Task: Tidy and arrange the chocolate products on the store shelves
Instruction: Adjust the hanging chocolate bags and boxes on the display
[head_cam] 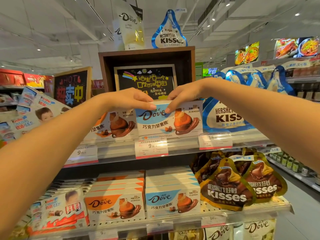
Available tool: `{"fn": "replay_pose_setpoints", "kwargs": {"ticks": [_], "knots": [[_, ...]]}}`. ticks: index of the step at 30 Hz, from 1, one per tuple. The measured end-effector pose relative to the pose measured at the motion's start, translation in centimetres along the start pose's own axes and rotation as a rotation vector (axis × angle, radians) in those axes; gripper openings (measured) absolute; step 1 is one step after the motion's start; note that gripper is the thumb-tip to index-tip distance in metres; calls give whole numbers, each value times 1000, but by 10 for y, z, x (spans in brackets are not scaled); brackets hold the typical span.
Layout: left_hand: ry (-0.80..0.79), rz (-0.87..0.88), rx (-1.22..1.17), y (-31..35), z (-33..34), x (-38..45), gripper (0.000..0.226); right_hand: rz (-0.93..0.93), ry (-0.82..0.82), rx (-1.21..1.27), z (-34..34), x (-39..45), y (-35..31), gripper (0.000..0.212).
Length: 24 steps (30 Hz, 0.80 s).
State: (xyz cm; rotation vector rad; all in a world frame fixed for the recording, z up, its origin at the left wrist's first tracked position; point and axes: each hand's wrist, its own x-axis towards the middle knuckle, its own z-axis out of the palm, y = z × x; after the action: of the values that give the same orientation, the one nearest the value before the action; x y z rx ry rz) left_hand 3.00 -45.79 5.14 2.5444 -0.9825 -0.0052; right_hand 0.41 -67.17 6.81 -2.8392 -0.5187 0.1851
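A blue and white Dove chocolate box [168,121] stands upright at the front of the upper shelf [183,146]. My left hand [131,98] and my right hand [181,96] both grip its top edge, fingers curled over the front face. To its left stands an orange Dove box [114,124], partly hidden by my left forearm. On the lower shelf [173,220] lie stacks of orange Dove boxes [115,204] and blue Dove boxes [172,200].
A blue Hershey's Kisses bag [225,116] stands right of the held box. Brown and gold Kisses bags [230,189] fill the lower right. Kinder boxes [58,212] sit at lower left. A wooden display box with a chalkboard sign [146,82] stands behind. An aisle runs on the right.
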Motion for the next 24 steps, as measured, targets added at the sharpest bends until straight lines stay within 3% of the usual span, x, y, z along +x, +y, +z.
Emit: {"fn": "replay_pose_setpoints", "kwargs": {"ticks": [1,3,6,10,12,16,21,24], "knots": [[18,7,8,-3,-1,-3,70,4,-8,10,-1,1,0,28],[62,-18,38,-11,-8,-12,91,27,-33,10,0,1,-4,23],[73,-111,167,-31,-22,-26,97,17,-78,-6,3,6,-18,46],[17,-262,280,-53,-33,-42,112,-49,108,25,12,15,-44,67],[19,-275,289,-62,-34,-43,105,-36,115,18,16,21,-52,73],[-21,-271,311,-71,-33,-37,102,-1,22,8,22,30,-54,54],[-29,-203,344,-74,-40,-38,75,37,75,114,27,34,-50,53],[-6,-136,370,-76,-41,-45,82,49,89,121,27,33,-51,50]]}}
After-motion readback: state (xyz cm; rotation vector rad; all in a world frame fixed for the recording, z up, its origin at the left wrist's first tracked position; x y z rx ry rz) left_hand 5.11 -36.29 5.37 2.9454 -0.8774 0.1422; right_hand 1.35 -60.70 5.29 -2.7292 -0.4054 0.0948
